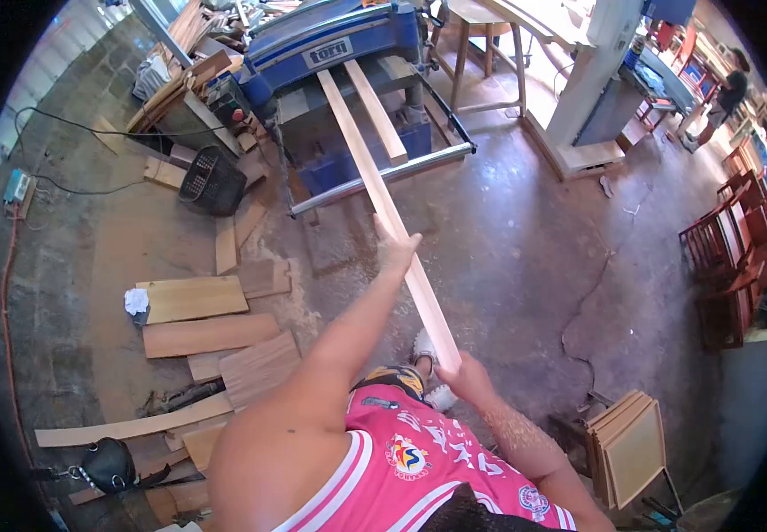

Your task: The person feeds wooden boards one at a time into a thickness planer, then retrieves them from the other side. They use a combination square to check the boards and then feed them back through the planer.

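Note:
A long, narrow wooden board [367, 168] slopes from near my waist up to the opening of a blue thickness planer [313, 55]. My left hand [397, 253] grips the board near its middle, the thumb lying across the edge and the other fingers partly hidden. Close to my body, my right hand [469, 379] holds the board's near end. A second, shorter-looking strip of wood [376, 113] rests on the planer's bed to the right of the first, touched by neither hand. The far ends of both pieces reach the machine's opening.
A metal roller bar [432, 160] crosses the planer's front. Planks [211, 337] lie on the floor at left, near a black plastic crate [212, 180] and cables. Stacked panels [627, 448] stand at lower right. Chairs [729, 257] and a person [722, 99] are farther right.

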Available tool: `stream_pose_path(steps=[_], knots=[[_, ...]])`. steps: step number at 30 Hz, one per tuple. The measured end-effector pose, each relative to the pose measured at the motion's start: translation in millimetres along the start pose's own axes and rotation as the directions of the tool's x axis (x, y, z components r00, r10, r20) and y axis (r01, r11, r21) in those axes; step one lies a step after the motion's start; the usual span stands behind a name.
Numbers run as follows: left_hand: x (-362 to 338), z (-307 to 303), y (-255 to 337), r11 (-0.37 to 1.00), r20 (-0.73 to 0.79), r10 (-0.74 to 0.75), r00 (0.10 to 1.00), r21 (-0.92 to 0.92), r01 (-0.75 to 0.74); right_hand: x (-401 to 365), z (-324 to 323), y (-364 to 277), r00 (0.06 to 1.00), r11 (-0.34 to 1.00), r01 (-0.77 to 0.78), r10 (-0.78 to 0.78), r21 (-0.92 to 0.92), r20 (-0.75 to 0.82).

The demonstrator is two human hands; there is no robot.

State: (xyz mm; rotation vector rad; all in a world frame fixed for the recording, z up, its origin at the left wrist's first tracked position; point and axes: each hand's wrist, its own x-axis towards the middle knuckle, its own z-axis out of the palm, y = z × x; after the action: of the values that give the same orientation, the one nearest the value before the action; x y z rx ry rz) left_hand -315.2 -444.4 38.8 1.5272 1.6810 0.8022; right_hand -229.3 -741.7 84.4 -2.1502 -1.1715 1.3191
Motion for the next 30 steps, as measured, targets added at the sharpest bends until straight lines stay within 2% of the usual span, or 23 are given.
stream_pose_path(steps=[1, 4, 5, 7, 8, 10, 12, 13, 14, 19, 22, 26, 28, 30], knots=[[8, -8, 6, 0.994, 0.014, 0.016, 1.000, 0.108, -0.018, 16, 7, -6, 1.000, 1.000, 0.015, -0.015, -0.017, -0.006], [29, -13, 16, 0.984, 0.026, -0.016, 1.000, 0.180, 0.011, 31, 8, -19, 0.999, 0.998, 0.040, -0.042, -0.041, -0.034], [32, -13, 18, 0.984, 0.031, -0.019, 0.999, 0.180, 0.013, 32, 7, -21, 0.998, 0.998, 0.046, -0.048, -0.047, -0.045], [30, -24, 35, 0.992, 0.126, -0.120, 0.985, 0.040, 0.116, 39, 9, -22, 0.997, 0.998, 0.046, -0.049, -0.048, -0.054], [33, -19, 25, 0.991, 0.128, -0.133, 0.983, 0.040, 0.129, 40, 9, -21, 0.997, 0.997, 0.051, -0.054, -0.054, -0.060], [46, -5, 9, 0.986, -0.079, 0.140, 0.987, 0.107, -0.131, 45, 7, -24, 0.998, 0.995, 0.045, -0.048, -0.085, -0.040], [55, 0, 5, 0.980, -0.071, 0.124, 0.990, 0.165, -0.111, 50, 3, -28, 0.998, 0.993, 0.041, -0.045, -0.115, -0.035], [59, 0, 5, 0.970, -0.067, 0.107, 0.992, 0.228, -0.089, 51, 1, -30, 0.999, 0.997, 0.038, -0.038, -0.068, -0.010], [62, 1, 4, 0.977, -0.055, 0.082, 0.995, 0.204, -0.069, 53, -1, -33, 0.999, 0.999, 0.034, -0.033, -0.021, 0.014], [78, 6, 1, 0.977, -0.068, 0.039, 0.997, 0.213, -0.023, 61, -14, -46, 0.996, 0.999, 0.033, -0.030, -0.029, 0.085], [86, 5, 1, 0.969, -0.059, 0.036, 0.998, 0.245, -0.021, 70, -24, -55, 0.973, 0.994, 0.086, -0.100, 0.074, 0.210], [98, 6, 1, 0.961, -0.058, 0.024, 0.998, 0.277, -0.007, 87, -28, -54, 0.961, 0.991, 0.127, -0.132, 0.033, 0.242], [100, 3, 5, 0.950, -0.054, 0.014, 0.998, 0.311, 0.003, 92, -34, -58, 0.934, 0.984, 0.161, -0.178, 0.082, 0.310], [106, 2, 6, 0.945, -0.055, 0.005, 0.998, 0.325, 0.013, 123, -8, -19, 0.914, 0.976, 0.202, -0.220, 0.086, 0.342]])
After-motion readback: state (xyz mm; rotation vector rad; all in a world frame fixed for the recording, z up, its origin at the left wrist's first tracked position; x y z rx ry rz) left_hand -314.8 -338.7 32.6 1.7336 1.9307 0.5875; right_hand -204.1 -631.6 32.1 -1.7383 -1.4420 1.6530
